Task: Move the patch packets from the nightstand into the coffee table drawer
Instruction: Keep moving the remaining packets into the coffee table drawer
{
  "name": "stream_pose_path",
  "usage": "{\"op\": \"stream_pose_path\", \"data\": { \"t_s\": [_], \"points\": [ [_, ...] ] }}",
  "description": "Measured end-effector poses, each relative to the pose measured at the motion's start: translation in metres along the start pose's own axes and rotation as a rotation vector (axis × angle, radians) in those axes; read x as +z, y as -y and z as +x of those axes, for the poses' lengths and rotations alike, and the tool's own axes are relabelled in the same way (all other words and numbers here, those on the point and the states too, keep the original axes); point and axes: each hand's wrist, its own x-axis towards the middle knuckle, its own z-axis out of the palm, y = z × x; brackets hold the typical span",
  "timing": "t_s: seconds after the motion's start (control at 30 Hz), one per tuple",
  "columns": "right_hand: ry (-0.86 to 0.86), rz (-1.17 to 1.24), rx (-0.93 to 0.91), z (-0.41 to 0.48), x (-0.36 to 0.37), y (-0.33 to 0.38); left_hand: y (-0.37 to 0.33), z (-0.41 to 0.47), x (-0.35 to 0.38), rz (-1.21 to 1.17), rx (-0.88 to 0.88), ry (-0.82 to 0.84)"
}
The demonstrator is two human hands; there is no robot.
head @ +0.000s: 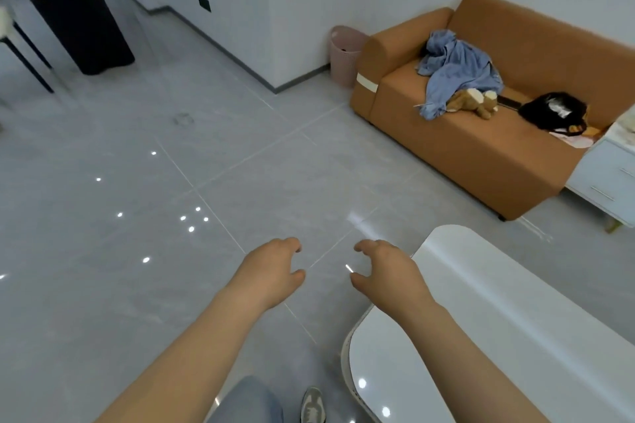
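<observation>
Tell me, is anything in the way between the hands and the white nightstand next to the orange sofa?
Partly. The rounded end of the glossy white coffee table sits between the empty right hand and the white nightstand at the picture's right edge. Past it only grey tiled floor shows. No patch packets are visible.

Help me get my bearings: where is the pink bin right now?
In the head view, the pink bin stands on the floor at upper centre-right, tucked between the white wall and the armrest of the orange sofa.
</observation>
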Motion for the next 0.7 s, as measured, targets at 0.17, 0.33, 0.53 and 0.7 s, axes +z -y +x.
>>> {"op": "stream_pose_path", "data": {
  "t_s": [0.17, 0.33, 0.53, 0.7],
  "points": [
    [-0.043, 0.044, 0.03, 0.055, -0.02, 0.017, 0.01, 0.056, -0.036, -0.01, 0.043, -0.001],
    [-0.144, 0.106, 0.092, 0.113, -0.044, 0.043, 0.025, 0.12, -0.086, 0.024, 0.127, -0.021],
    [-0.253, 0.162, 0.199, 0.161, -0.071, 0.063, 0.033, 0.186, -0.135, 0.099, 0.24, 0.015],
    [-0.299, 0.22, 0.296, 0.192, -0.095, 0.05, 0.012, 0.239, -0.15, 0.114, 0.322, 0.067]
  ]
}}
